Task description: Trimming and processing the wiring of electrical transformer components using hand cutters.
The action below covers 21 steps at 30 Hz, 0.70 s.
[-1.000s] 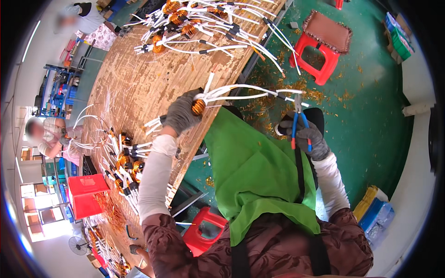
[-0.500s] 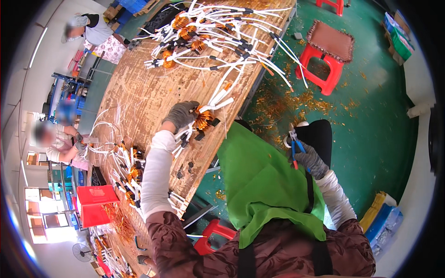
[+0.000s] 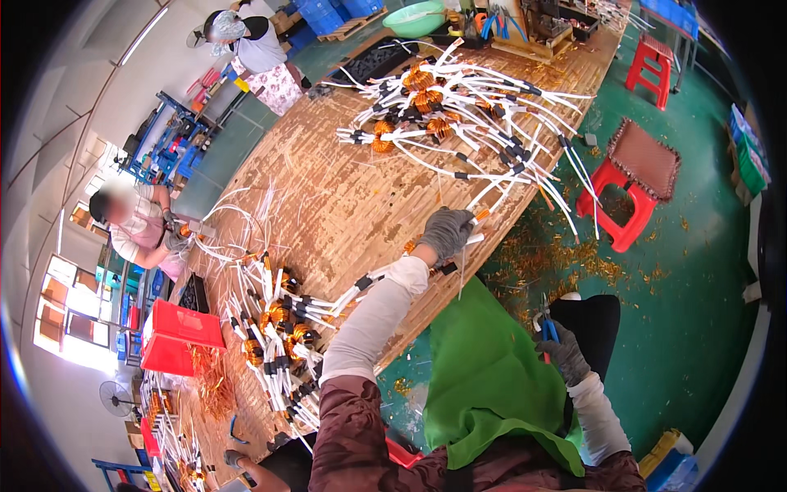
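Observation:
My left hand (image 3: 447,233), in a grey glove, is closed around the white leads beside a copper-wound coil (image 3: 411,246) at the table's near edge. Most of that coil is hidden under the hand, while white lead ends (image 3: 475,239) stick out beyond the fingers. Lower right, over my lap, my gloved right hand (image 3: 566,354) grips pliers (image 3: 547,330) with blue and red handles, jaws pointing up and away from the table. Farther along the worn wooden table (image 3: 328,189) lies a heap of coils with white leads (image 3: 426,102); a second heap (image 3: 279,328) is left of my left forearm.
A red bin (image 3: 176,336) lies on its side at left with copper-coloured scraps spilling out. Two co-workers (image 3: 139,221) (image 3: 258,57) are beyond the table. At right stand a red stool with a brown cushion (image 3: 627,197) and another red stool (image 3: 650,70). Scraps litter the green floor.
The view has shifted, showing more of the table's far end. My left hand has moved forward from the coil's side onto its leads. The pliers have come slightly left, still in my right hand.

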Motion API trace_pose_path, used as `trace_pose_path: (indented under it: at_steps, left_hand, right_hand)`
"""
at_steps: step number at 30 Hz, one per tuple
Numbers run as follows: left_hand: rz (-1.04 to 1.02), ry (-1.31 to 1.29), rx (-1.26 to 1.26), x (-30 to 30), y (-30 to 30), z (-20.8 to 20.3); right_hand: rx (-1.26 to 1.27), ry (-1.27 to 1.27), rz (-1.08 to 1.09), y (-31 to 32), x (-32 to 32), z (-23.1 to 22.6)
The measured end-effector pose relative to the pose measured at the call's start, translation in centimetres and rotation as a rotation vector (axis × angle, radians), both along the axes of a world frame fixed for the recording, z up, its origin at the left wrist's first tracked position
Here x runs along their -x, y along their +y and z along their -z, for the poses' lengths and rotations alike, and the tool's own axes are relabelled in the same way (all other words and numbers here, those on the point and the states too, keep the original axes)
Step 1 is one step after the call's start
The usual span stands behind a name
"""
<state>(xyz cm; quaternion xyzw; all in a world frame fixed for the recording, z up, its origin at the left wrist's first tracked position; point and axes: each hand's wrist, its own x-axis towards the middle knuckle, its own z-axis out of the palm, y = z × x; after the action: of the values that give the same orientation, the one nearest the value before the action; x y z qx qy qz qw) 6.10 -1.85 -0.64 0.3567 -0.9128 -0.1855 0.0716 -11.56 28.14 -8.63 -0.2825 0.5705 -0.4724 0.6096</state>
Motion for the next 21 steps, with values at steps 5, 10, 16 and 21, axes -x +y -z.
trace_pose_path:
  at_steps: [5,10,16,21]
  left_hand:
    - [-0.115,0.39,-0.586,-1.6,-1.4,2.0]
    - [-0.169,0.602,-0.834,-1.9,-1.6,1.3]
    - [-0.174,0.512,-0.862,-2.1,-2.9,1.9]
    - [-0.171,0.566,-0.907,-1.9,-1.8,0.7]
  right_hand:
    - [-0.046,0.035,-0.013,0.0,0.5,-0.2]
    - [0.311,0.654,-0.076,-5.8,0.9,-0.1]
    - [0.348,1.126,-0.143,-15.1,0.4,-4.4]
    - [0.336,1.205,-0.211,-17.4,0.4,-5.3]
